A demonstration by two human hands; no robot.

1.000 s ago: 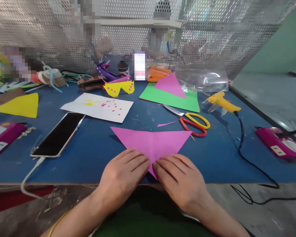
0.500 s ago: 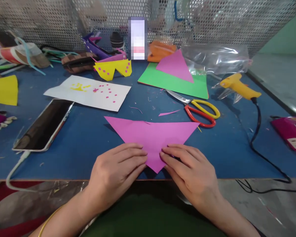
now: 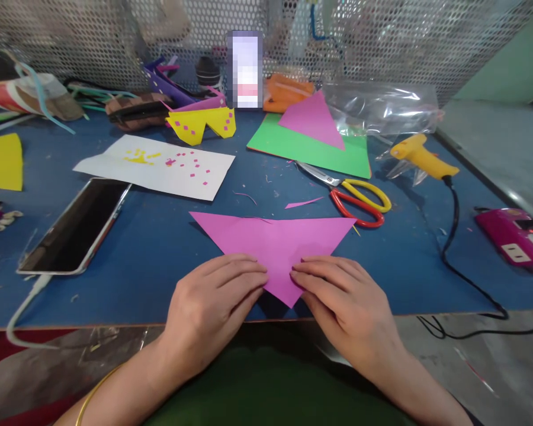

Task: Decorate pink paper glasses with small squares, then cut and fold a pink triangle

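Note:
A pink triangle of folded paper (image 3: 275, 239) lies near the front edge of the blue table, its point toward me. My left hand (image 3: 215, 296) grips its left slanted edge, fingers together on top and thumb underneath. On the right slanted edge, my right hand (image 3: 349, 299) pinches the paper the same way; the thumb tips are hidden. Just beyond the paper's right corner lie scissors (image 3: 333, 180) with one red and one yellow handle. A thin pink paper scrap (image 3: 304, 203) rests between the scissors and the triangle.
A charging phone (image 3: 77, 228) and a white sheet with pink and yellow bits (image 3: 160, 168) lie left. Behind are a yellow paper mask (image 3: 195, 124), green sheets (image 3: 302, 148) and a pink paper piece (image 3: 317, 121). To the right are a yellow glue gun (image 3: 421, 157) and a magenta power strip (image 3: 513, 234).
The paper's near point has shifted slightly right and turned a little, both hands still on it. The whole view has swung slightly; other things on the table stay put.

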